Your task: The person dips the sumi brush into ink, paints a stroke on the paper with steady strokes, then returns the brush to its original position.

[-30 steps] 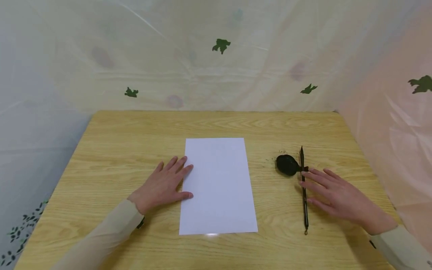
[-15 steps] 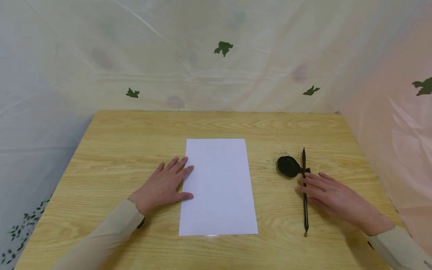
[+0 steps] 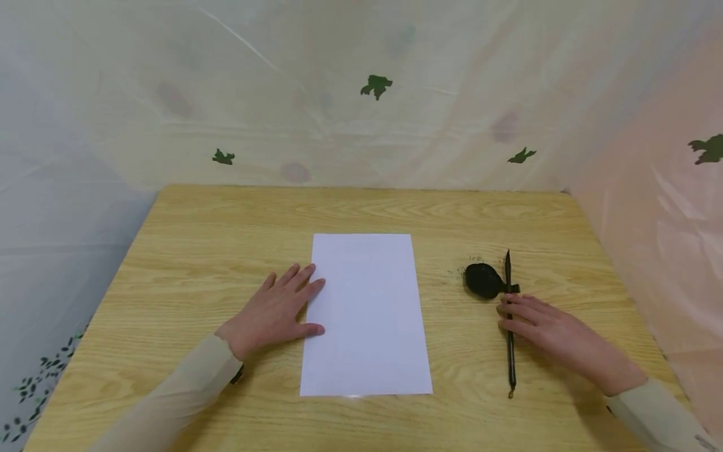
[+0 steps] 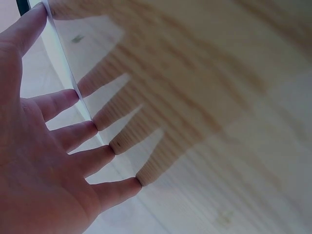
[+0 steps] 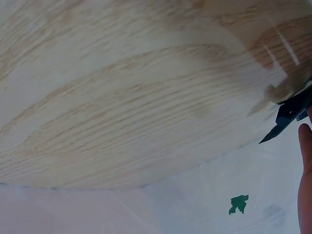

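Observation:
A white sheet of paper (image 3: 369,314) lies in the middle of the wooden table (image 3: 237,216). My left hand (image 3: 268,320) rests with spread, straight fingers on the paper's left edge; in the left wrist view its fingertips (image 4: 87,127) meet that edge. On the right lies a dark writing brush (image 3: 511,361), tip pointing away, across the neck of a black oval ink dish (image 3: 482,280). My right hand (image 3: 556,339) pinches the brush's shaft just below that neck, its thumb hidden under the fingers. The brush's tip (image 5: 274,132) shows at the right wrist view's edge.
Small dark specks (image 3: 474,258) surround the black dish. A pale curtain (image 3: 316,113) with green bird shapes hangs behind the table, and a pinkish sheet (image 3: 661,201) hangs along the right side.
My right hand's fingers have drawn together around the brush, the thumb going out of sight beneath them. The brush has shifted very slightly. My left hand stays on the paper.

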`<control>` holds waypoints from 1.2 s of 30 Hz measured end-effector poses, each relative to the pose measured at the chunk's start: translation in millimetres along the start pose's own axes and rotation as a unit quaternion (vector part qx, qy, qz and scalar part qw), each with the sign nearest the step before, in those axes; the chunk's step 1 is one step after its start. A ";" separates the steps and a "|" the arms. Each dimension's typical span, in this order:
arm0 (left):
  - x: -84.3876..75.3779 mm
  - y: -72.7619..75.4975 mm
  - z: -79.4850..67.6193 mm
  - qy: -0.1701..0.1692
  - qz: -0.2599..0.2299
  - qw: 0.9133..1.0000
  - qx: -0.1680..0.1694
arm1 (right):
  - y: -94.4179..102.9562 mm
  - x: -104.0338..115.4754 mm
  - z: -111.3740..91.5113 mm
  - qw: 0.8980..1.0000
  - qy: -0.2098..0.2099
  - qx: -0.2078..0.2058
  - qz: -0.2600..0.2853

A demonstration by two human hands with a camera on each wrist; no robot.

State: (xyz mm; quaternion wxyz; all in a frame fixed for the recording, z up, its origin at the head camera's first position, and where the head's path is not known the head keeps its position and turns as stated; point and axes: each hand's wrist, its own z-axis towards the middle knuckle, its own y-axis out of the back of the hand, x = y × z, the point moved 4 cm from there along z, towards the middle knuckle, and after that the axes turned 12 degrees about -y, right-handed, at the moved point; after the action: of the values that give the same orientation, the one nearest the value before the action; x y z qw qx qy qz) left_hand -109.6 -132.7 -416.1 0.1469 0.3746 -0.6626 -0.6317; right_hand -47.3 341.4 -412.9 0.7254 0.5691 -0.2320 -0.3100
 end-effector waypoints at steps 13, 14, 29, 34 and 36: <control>1.2 -3.1 0.4 -0.002 -0.003 1.000 -0.003 | 11.1 7.8 -3.7 0.998 0.039 -0.055 -0.020; 1.2 -3.3 0.4 -0.001 -0.004 1.000 -0.003 | 13.8 9.0 -3.1 0.997 0.038 -0.063 -0.015; 0.7 -4.2 0.3 0.001 -0.014 1.000 -0.002 | 63.2 49.9 26.7 0.968 0.004 -0.245 0.056; 1.1 -4.7 0.5 0.001 -0.009 1.000 0.000 | 59.8 43.9 25.8 0.958 -0.183 -0.152 0.162; 1.0 -4.4 0.0 -0.001 -0.006 1.000 -0.002 | 59.7 43.0 25.2 0.953 -0.200 -0.155 0.165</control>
State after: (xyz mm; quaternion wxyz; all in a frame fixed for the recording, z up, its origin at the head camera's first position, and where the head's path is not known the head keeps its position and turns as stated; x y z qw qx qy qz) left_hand -108.9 -133.0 -420.6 0.1433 0.3782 -0.6590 -0.6342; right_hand -23.5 303.1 -349.5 0.7846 0.3299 -0.4117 -0.3257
